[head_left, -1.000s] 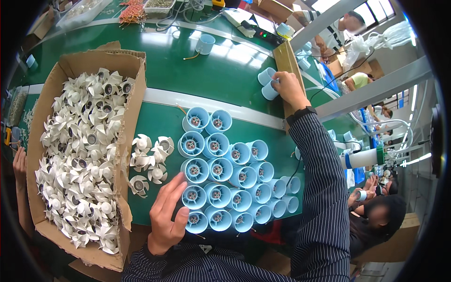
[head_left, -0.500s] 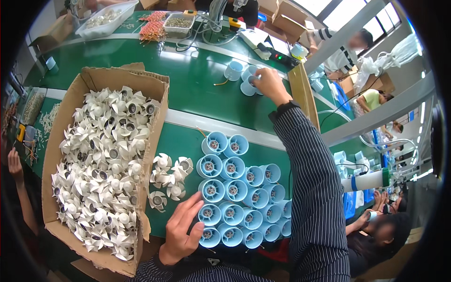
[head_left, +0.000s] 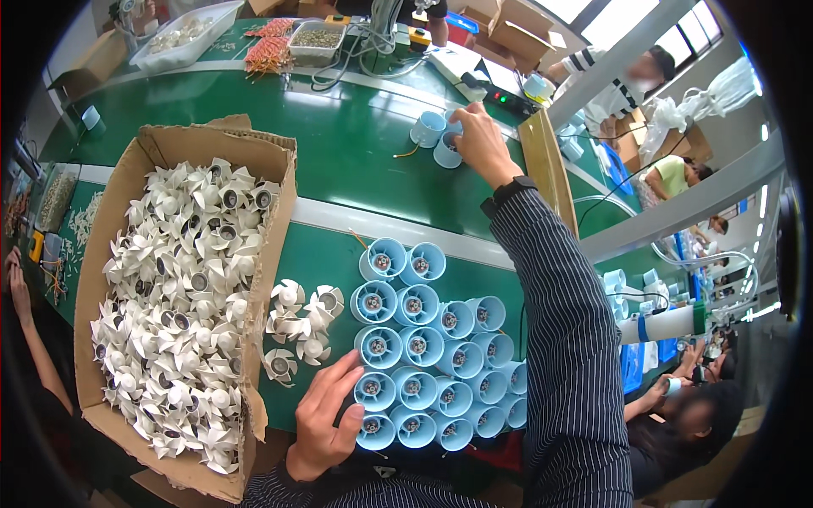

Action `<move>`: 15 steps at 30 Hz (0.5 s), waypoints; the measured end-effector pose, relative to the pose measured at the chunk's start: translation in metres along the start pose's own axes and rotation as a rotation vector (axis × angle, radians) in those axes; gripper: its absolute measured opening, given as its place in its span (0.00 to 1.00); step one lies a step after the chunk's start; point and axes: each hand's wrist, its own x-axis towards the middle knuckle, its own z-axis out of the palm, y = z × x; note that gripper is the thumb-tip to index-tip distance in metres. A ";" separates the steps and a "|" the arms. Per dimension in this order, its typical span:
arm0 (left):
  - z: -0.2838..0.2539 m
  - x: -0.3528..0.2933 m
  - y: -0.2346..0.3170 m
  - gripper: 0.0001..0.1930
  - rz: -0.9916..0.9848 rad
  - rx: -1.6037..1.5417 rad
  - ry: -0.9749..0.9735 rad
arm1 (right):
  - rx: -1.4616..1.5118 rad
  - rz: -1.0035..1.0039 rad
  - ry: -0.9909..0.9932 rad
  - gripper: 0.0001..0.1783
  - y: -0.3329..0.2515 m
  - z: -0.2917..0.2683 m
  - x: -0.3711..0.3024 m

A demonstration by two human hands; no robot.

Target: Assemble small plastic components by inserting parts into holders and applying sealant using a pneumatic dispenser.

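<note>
Light blue cylindrical fan housings [head_left: 378, 348], open end up with motors inside, stand in close rows in front of me. My left hand [head_left: 326, 416] lies at the left edge of these rows, fingers stretched out, fingertips against or close beside a housing. At the far side of the bench my right hand [head_left: 483, 146] reaches a small group of similar housings, its fingers closed at the rim of one housing [head_left: 455, 124], partly hidden by the hand. Beside it stand another housing [head_left: 428, 129] with a wire and a third [head_left: 447, 152].
A big cardboard box [head_left: 275, 220] full of white fan impellers [head_left: 182, 288] stands on the left. Several loose impellers [head_left: 306, 323] lie between box and housings. A pale strip [head_left: 406, 227] crosses the green bench. A wooden board [head_left: 546, 169] stands right. Other people work nearby.
My right hand has shifted slightly left and up among the far housings. The left hand has hardly moved. The whole view has shifted a little.
</note>
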 end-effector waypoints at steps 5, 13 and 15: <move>-0.001 -0.006 0.003 0.22 -0.012 0.018 0.019 | -0.004 -0.193 -0.125 0.20 0.002 -0.005 0.000; 0.003 -0.004 0.003 0.24 -0.022 0.047 0.019 | -0.018 -0.215 -0.317 0.16 0.014 -0.037 -0.039; 0.010 -0.002 0.001 0.24 0.000 0.027 0.015 | -0.051 -0.171 -0.398 0.14 0.012 -0.077 -0.057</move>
